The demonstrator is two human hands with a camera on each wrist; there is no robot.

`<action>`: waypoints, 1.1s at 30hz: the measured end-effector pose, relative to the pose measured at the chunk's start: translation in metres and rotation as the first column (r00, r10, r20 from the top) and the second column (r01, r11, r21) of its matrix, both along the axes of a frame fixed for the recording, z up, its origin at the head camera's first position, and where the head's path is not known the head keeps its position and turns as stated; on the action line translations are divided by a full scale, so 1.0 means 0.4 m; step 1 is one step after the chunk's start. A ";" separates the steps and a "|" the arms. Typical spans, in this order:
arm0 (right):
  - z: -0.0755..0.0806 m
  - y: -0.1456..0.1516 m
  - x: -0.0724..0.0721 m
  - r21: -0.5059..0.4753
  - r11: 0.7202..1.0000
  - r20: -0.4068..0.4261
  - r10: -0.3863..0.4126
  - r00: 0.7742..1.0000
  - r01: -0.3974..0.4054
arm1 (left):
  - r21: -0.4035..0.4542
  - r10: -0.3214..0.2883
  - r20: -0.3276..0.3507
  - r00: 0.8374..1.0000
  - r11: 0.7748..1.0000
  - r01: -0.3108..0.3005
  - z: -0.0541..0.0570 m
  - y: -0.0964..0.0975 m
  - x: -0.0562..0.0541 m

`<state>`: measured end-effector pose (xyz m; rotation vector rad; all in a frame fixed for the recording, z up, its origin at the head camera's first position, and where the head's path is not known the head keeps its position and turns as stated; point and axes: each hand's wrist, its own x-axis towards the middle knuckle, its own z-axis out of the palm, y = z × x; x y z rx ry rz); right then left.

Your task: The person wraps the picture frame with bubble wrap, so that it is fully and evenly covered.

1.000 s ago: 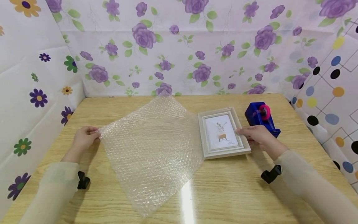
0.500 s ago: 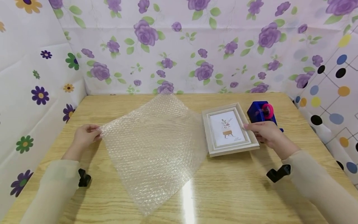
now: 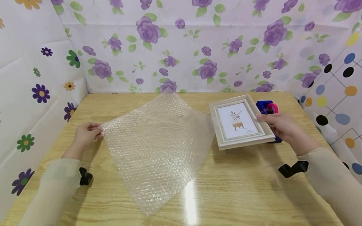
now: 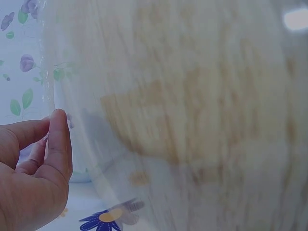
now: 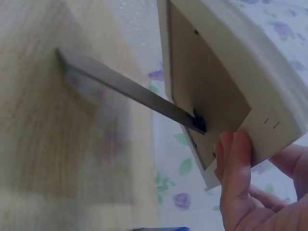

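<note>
A clear sheet of bubble wrap lies spread on the table, and my left hand pinches its left corner between thumb and fingers. In the left wrist view the wrap fills most of the picture beside the hand. My right hand grips the right edge of a cream picture frame holding a plant print, raised and tilted above the table. From the right wrist view, the frame's back shows a stand leg sticking out, with the hand around one edge.
A blue tape dispenser with a pink roll stands at the back right, partly hidden behind the picture frame. Patterned cloth walls border the wooden table at the back and sides.
The right hand has lifted the picture frame off the table and carried it right and away, in front of the tape dispenser. The left hand keeps its pinch on the bubble wrap corner.
</note>
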<state>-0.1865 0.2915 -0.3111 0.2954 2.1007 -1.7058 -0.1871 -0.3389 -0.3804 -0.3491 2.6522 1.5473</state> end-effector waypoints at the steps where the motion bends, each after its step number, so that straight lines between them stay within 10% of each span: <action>1: 0.008 0.002 0.000 -0.001 1.000 0.004 0.000 1.000 0.000 | 0.000 0.000 -0.001 1.000 1.000 0.000 0.001 0.000 0.000; 19: 0.113 0.024 0.016 -0.011 0.998 -0.031 -0.063 0.998 0.062 | -0.025 -0.014 0.033 0.999 1.000 0.015 0.021 0.013 -0.004; 33: 0.137 0.012 0.014 -0.205 0.967 0.008 -0.153 0.988 0.151 | 0.040 -0.014 0.052 0.999 0.999 0.012 0.019 0.046 -0.020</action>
